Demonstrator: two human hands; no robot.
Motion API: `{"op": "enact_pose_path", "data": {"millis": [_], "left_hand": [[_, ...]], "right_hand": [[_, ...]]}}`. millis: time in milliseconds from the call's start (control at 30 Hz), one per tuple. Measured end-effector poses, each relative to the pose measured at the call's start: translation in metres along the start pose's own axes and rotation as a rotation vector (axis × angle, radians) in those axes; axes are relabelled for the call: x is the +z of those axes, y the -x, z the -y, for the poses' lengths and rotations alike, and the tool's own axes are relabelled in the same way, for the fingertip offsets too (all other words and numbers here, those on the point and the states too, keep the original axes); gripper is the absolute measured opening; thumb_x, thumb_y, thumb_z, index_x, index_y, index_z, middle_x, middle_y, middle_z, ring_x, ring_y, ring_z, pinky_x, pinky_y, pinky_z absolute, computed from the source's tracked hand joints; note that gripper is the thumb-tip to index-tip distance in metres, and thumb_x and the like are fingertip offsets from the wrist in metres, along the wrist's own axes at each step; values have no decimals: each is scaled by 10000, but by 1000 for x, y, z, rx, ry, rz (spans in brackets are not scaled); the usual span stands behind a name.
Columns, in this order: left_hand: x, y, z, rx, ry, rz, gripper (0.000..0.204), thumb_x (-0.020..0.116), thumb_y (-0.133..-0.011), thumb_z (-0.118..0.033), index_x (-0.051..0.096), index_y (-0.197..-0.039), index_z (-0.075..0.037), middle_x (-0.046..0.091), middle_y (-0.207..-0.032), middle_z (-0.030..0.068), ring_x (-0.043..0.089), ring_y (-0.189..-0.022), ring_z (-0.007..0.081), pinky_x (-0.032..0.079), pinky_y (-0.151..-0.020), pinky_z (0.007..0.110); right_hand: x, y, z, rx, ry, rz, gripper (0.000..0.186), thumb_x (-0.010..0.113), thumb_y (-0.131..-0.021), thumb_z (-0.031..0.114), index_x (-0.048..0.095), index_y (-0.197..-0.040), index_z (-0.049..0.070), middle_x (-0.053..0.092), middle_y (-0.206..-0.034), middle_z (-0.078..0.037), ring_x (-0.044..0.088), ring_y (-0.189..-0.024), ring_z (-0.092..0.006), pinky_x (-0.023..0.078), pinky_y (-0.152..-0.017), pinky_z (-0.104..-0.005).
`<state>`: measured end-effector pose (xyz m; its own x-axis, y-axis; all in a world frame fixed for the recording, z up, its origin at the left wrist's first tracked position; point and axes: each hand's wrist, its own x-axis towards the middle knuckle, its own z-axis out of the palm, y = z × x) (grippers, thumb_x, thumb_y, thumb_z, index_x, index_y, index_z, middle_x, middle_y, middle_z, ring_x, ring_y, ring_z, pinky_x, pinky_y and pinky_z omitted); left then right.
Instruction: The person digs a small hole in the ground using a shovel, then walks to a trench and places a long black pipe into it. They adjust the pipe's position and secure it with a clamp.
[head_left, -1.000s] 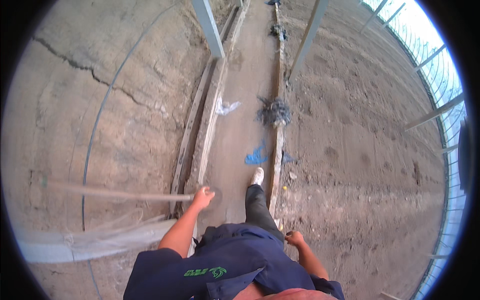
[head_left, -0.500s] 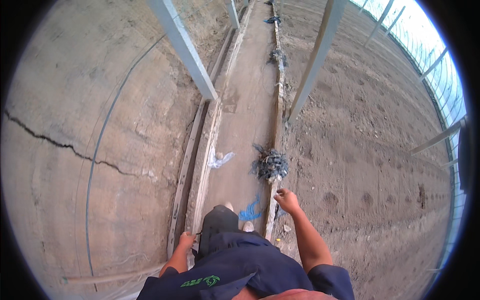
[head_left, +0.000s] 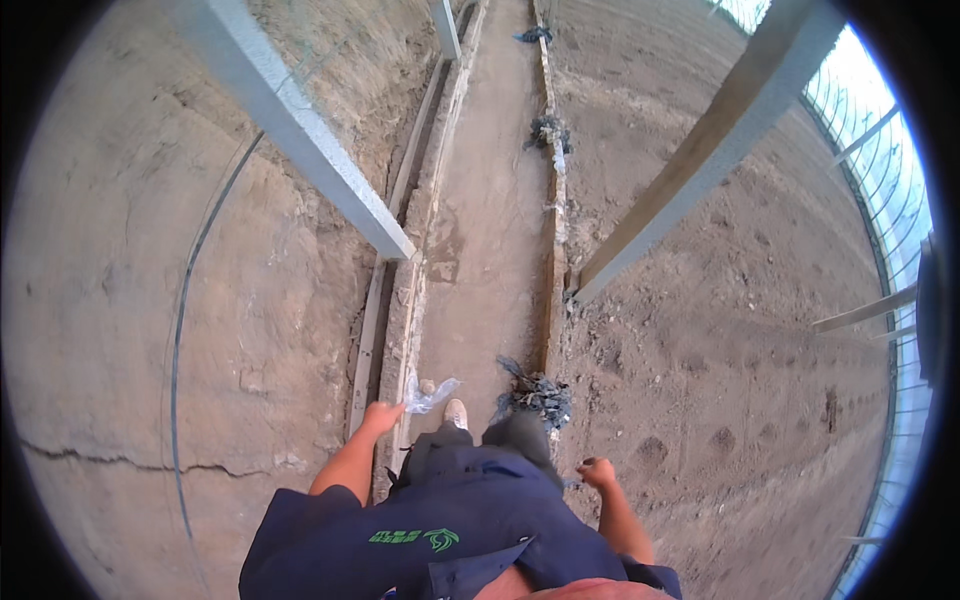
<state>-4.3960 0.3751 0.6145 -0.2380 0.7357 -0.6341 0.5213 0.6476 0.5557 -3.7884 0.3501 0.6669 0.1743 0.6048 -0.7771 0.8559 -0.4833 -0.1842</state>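
Observation:
My left hand (head_left: 382, 417) is over the left kerb, and the edge of a clear plastic film scrap (head_left: 430, 396) shows just past its fingertips. Whether it touches the film I cannot tell, since its fingers are mostly turned out of sight. My right hand (head_left: 597, 473) hangs above the soil edge on the right, fingers curled in. A small bluish scrap (head_left: 573, 484) shows beside it; whether the fingers hold it is unclear. Ahead of that hand, a tangled grey bundle of plastic strips (head_left: 543, 400) lies against the right kerb. One light shoe (head_left: 456, 413) is on the path.
A narrow path (head_left: 490, 270) runs ahead between low kerbs. Concrete posts rise from the left kerb (head_left: 385, 235) and the right kerb (head_left: 600, 275). More dark bundles (head_left: 549, 132) lie farther along. A cracked earth wall (head_left: 110, 330) stands left, pitted soil (head_left: 700, 350) right.
I have stepped forward along the path; posts, film and grey bundle are nearer. My left hand has swung forward, my right hand back. The blue scrap on the path has left view.

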Motion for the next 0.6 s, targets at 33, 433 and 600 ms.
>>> {"op": "enact_pose_path", "data": {"millis": [33, 433, 600], "left_hand": [[-30, -22, -20, -11, -50, -10, 509, 683, -856, -537, 769, -725, -53, 729, -746, 184, 732, -767, 309, 559, -741, 432], [-97, -263, -209, -242, 53, -52, 411, 732, -786, -428, 766, -746, -20, 738, -761, 186, 724, -739, 307, 554, -759, 420], [-146, -295, -242, -450, 139, -141, 425, 735, -796, -421, 743, -716, -3, 715, -687, 155, 699, -673, 263, 535, -698, 407]], "right_hand": [[-5, -7, 31, 68, -143, 6, 496, 782, -820, 360, 741, -1208, 54, 773, -963, -195, 768, -895, -289, 581, -879, -388], [-199, -331, 272, -279, 122, 34, 415, 786, -839, 290, 747, -1132, -2, 776, -870, -147, 762, -726, -218, 596, -761, -367], [-356, -413, 464, -418, 48, 31, 465, 784, -807, 359, 743, -1123, 20, 741, -1096, -221, 707, -1065, -375, 552, -930, -428]]}}
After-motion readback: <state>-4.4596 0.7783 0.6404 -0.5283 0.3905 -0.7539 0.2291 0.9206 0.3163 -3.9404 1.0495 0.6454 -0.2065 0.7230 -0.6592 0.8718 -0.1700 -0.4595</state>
